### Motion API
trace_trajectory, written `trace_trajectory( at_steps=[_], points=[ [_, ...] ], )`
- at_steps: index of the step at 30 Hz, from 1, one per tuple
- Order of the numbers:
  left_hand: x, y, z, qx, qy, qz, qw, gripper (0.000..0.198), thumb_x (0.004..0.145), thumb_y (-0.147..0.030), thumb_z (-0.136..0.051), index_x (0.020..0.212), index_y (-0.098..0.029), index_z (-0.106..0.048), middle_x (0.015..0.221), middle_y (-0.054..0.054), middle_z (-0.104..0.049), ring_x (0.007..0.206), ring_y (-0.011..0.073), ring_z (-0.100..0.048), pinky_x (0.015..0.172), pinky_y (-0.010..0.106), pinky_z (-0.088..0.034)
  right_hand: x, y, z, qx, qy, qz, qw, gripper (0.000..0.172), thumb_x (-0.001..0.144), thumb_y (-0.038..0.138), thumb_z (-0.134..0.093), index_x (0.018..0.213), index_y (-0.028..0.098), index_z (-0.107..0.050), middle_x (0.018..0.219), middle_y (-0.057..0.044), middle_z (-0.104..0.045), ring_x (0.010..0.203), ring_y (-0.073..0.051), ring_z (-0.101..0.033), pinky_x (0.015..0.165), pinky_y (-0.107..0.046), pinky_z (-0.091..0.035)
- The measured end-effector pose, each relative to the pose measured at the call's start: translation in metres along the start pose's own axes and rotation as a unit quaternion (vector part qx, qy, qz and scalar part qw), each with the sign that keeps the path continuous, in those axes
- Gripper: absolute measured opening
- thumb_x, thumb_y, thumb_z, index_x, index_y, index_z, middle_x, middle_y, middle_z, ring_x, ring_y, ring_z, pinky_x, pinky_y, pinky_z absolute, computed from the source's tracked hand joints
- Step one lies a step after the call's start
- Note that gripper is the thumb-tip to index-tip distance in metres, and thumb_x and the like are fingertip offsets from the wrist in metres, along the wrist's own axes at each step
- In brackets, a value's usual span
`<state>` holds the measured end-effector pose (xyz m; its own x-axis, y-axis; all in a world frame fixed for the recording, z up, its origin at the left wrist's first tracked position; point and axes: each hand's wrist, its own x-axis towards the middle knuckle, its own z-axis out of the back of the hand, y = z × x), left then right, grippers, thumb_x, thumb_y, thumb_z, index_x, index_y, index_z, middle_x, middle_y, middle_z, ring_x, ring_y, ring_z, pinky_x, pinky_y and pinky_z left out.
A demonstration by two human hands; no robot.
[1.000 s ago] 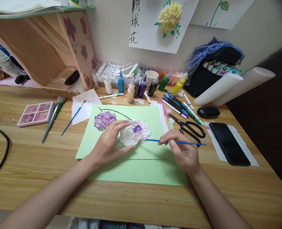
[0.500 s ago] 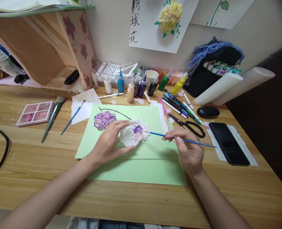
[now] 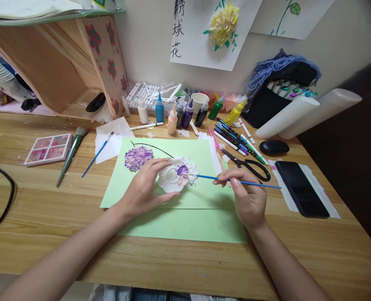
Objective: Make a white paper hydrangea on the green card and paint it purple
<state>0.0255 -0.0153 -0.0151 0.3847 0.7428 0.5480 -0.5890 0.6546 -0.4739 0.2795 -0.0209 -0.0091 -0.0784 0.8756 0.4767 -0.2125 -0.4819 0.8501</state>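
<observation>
Left hand (image 3: pixel 143 184) has thumb and fingers clamped round the white palette (image 3: pixel 165 180) over some green paper (image 3: pixel 182 225). Right hand (image 3: pixel 250 198), well apart, pinches a blue paintbrush (image 3: pixel 206 177), tip at the purple-and-pink paint (image 3: pixel 182 170). Wall sheet (image 3: pixel 191 48) reads 绣球花, top character kinda blotchy. Wood-grain desk (image 3: pixel 141 263), pale wall (image 3: pixel 147 46) behind.

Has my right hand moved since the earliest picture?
Yes, slightly: your right hand has shifted rightward, closer to the black phone, which has stayed put.
</observation>
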Motion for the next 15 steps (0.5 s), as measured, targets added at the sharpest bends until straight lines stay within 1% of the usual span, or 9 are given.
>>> trace_trajectory(
  at_steps=[2, 6, 10, 13, 15],
  points=[
    [0.0003, 0.0001, 0.0001, 0.001, 0.000, -0.001, 1.000, 0.067, 0.076, -0.034, -0.075, 0.131, -0.021, -0.040, 0.123, 0.014, -0.059, 0.115, 0.0267, -0.057, 0.095, 0.043, -0.050, 0.0002, -0.0003, 0.0001, -0.011, 0.001, 0.009, 1.000, 0.020, 0.094, 0.022, -0.047, 0.086, 0.021, -0.065, 0.077, -0.004, -0.066, 0.072, -0.018, -0.060, 0.063, -0.032, -0.047],
    [0.0004, -0.0001, 0.0000, 0.002, -0.002, -0.002, 1.000, 0.067, 0.075, -0.033, -0.076, 0.131, -0.021, -0.040, 0.123, 0.015, -0.059, 0.115, 0.0265, -0.057, 0.095, 0.043, -0.050, 0.0002, -0.0012, 0.0001, -0.015, 0.033, 0.008, 0.999, 0.021, 0.094, 0.023, -0.047, 0.084, 0.021, -0.065, 0.077, -0.004, -0.066, 0.072, -0.019, -0.060, 0.065, -0.034, -0.048],
    [0.0000, -0.0004, -0.0006, 0.001, -0.004, -0.006, 1.000, 0.067, 0.075, -0.032, -0.076, 0.131, -0.021, -0.040, 0.123, 0.015, -0.059, 0.115, 0.0269, -0.057, 0.096, 0.044, -0.050, 0.0003, -0.0012, 0.0004, -0.002, 0.006, -0.010, 1.000, 0.021, 0.094, 0.023, -0.047, 0.085, 0.021, -0.065, 0.077, -0.004, -0.066, 0.071, -0.018, -0.061, 0.063, -0.032, -0.048],
    [-0.0004, -0.0007, -0.0012, 0.002, -0.008, -0.010, 1.000, 0.067, 0.075, -0.032, -0.076, 0.130, -0.021, -0.040, 0.123, 0.015, -0.059, 0.116, 0.0270, -0.057, 0.097, 0.045, -0.049, 0.0004, -0.0010, 0.0007, -0.002, 0.036, -0.004, 0.999, 0.021, 0.094, 0.023, -0.047, 0.085, 0.021, -0.065, 0.077, -0.004, -0.066, 0.072, -0.019, -0.061, 0.065, -0.033, -0.048],
    [-0.0006, -0.0010, -0.0014, 0.003, -0.009, -0.010, 1.000, 0.067, 0.075, -0.032, -0.076, 0.130, -0.020, -0.041, 0.123, 0.015, -0.059, 0.116, 0.0266, -0.057, 0.097, 0.044, -0.049, 0.0004, -0.0009, 0.0010, 0.000, 0.043, 0.001, 0.999, 0.021, 0.094, 0.023, -0.046, 0.085, 0.021, -0.065, 0.077, -0.004, -0.066, 0.072, -0.019, -0.060, 0.065, -0.033, -0.047]
  ],
)
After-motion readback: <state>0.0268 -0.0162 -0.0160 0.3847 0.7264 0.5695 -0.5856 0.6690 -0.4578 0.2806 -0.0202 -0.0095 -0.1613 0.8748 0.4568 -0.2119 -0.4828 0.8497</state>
